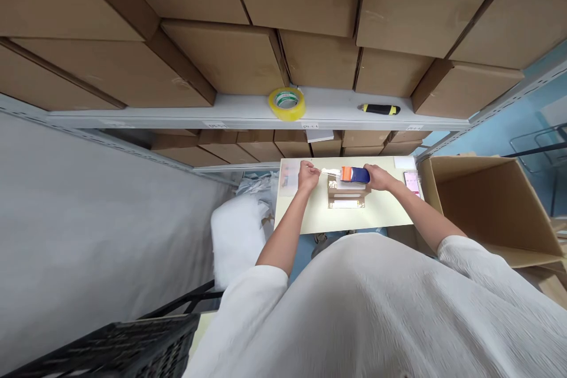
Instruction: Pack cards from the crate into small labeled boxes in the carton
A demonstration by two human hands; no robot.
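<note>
My left hand [309, 176]: pinching an apparent strip [330, 172]; my right hand [377, 178]: gripping a blue-and-orange tool [355, 175]; strip drawn out, seemingly not yet laid on the small box [348, 192] below.

Holds a blue-orange tool [355, 175] in the right hand [375, 177] over a small box [346, 196] on the table [314, 218], and pinches with the left hand [309, 176] at the end of a thin strip [328, 172] leading to it. Has a phone [411, 183] near the right forearm, a yellow tape roll [287, 113] and a cutter [379, 109] ahead on the shelf [328, 107], and an open carton [491, 207] to the right.
</note>
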